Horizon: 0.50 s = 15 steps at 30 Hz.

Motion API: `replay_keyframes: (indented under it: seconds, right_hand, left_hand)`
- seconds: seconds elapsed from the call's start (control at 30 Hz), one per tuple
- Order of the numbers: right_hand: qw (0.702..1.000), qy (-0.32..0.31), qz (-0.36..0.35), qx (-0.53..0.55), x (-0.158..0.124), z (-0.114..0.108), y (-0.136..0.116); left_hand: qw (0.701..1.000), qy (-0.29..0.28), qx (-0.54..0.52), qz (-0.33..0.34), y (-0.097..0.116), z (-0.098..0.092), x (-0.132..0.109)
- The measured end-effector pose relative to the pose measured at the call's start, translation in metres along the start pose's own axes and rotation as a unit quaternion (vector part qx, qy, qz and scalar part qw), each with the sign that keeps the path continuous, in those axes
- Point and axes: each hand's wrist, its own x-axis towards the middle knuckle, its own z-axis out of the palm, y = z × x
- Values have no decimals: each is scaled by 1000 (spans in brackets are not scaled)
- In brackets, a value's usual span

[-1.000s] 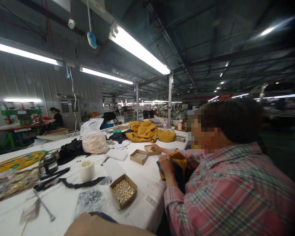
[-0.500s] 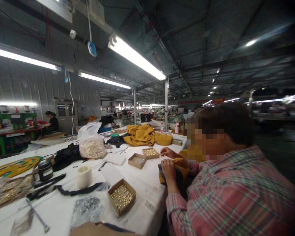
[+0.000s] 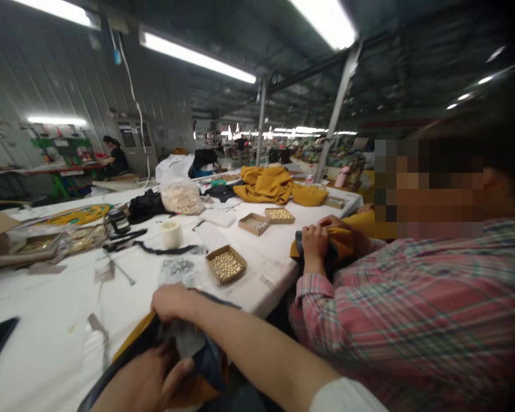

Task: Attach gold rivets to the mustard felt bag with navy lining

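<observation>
My right hand (image 3: 171, 302) is closed on the top edge of a dark blue and mustard fabric piece (image 3: 206, 357) at the near edge of the white table (image 3: 47, 320). My forearm reaches to it from the lower right. Lower down, my left hand (image 3: 141, 380) grips the same piece, thumb pressed on its grey inner lining. Just beyond my right hand lie a clear bag of small silver parts (image 3: 178, 268) and an open cardboard box of gold studs (image 3: 225, 264).
A co-worker in a plaid shirt (image 3: 412, 309) sits close on the right, hands (image 3: 315, 237) on a yellow and dark fabric piece. Two more stud boxes (image 3: 278, 214), a white roll (image 3: 171, 233), black straps (image 3: 154, 249) and a mustard cloth pile (image 3: 266, 183) lie farther along.
The view has tipped down and to the left. Both my hands and the fabric piece have come into view at the bottom. The co-worker's far hand left the stud box and joined the other.
</observation>
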Motion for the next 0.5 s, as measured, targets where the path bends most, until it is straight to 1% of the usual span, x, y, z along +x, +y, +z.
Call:
replay_keyframes:
  seconds: [0.07,0.1,0.17,0.23,0.3,0.37,0.43,0.5]
  right_hand:
    - [1000,-15,-11,14,7,4,3]
    - [1000,-16,-14,23,10,6,4]
    - [999,-17,-17,34,12,9,6]
    - [999,-18,-17,40,11,10,6]
    - [999,-16,-19,41,8,10,7]
    - [999,-10,-20,42,7,10,8]
    - [999,-4,-21,47,9,13,10]
    - [999,-1,-20,51,14,15,11]
  left_hand:
    - [996,-43,62,-45,-3,-8,-9]
    - [993,-54,94,-55,-2,-14,-12]
    - [983,-66,122,-124,2,-25,-13]
    - [973,-64,139,-171,10,-30,-11]
    - [972,-58,161,-161,18,-27,-7]
    - [976,-54,168,-126,22,-17,-4]
    - [981,-57,151,-106,18,-5,-5]
    - [986,-59,123,-91,9,4,-9]
